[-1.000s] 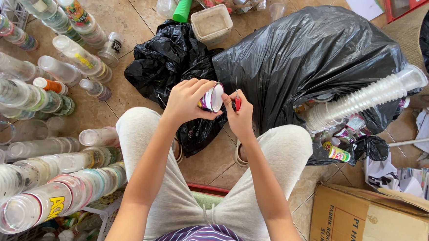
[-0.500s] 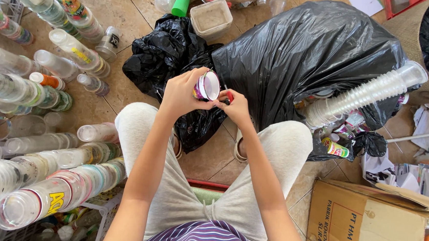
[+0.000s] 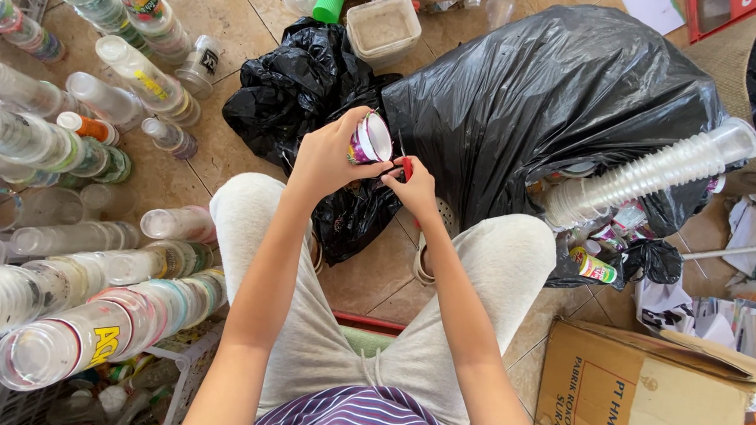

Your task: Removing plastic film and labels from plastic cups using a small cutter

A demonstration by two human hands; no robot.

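Tiled floor (image 3: 226, 148) and a black bag (image 3: 556, 101) lie below as my left hand (image 3: 325, 158) grips a small cup (image 3: 370, 140) while my right hand (image 3: 414, 184) pinches a red-handled tool (image 3: 407, 167) beside it.

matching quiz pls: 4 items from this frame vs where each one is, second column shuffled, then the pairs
Items:
1. small cup
2. long stack of clear cups
3. cardboard box
4. green cup

Places:
A. on the floor at the bottom right
B. top of the view, beside the square tub
C. held in the left hand, with the right hand at its rim
D. lying across the big black bag, at the right

Pairs: 1-C, 2-D, 3-A, 4-B
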